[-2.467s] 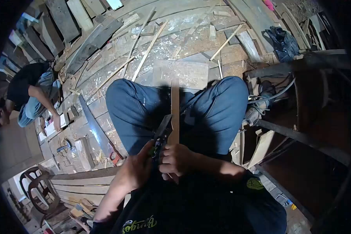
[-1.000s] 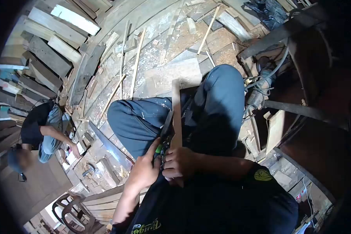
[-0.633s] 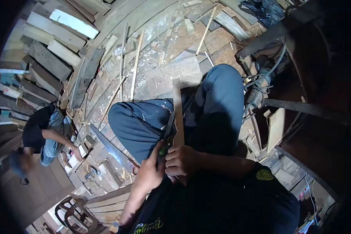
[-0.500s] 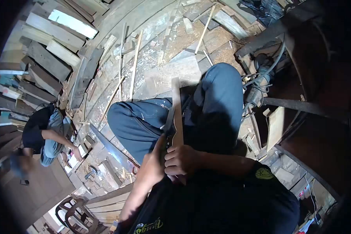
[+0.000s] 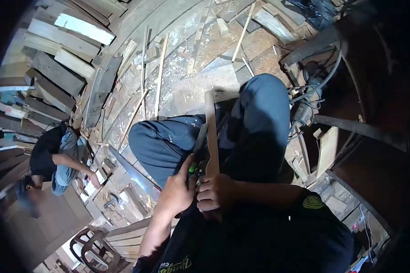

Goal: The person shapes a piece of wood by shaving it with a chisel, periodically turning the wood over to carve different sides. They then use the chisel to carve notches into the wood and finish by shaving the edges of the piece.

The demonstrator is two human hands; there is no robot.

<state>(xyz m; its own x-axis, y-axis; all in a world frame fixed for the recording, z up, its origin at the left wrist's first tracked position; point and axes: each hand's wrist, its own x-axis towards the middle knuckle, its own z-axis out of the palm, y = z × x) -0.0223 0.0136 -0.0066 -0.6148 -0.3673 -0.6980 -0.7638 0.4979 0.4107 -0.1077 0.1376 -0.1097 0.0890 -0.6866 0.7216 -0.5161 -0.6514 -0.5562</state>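
My left hand (image 5: 174,195) is closed around the handle of a dark-bladed tool (image 5: 199,139) with a green patch near its grip. The blade points up and away, close along the left side of a long wooden strip (image 5: 212,129). That strip has a stepped cut in its left edge, just above my right hand (image 5: 212,193). My right hand is wrapped round the strip's lower part, beside my left hand. Both hands are close to my torso, and the strip extends between my bent knees.
Another person (image 5: 48,152) crouches at left, a hand at a pale piece (image 5: 95,181). Wood pieces (image 5: 61,34) lie upper left. Thin strips (image 5: 161,75) and shavings cover the floor ahead. A corded power tool (image 5: 304,109) lies right of my knee, beside dark wooden frames (image 5: 360,126).
The tool's blade and my left hand have shifted slightly, and green on the tool now shows. The whole view has moved a little. The other person's head has turned or shifted.
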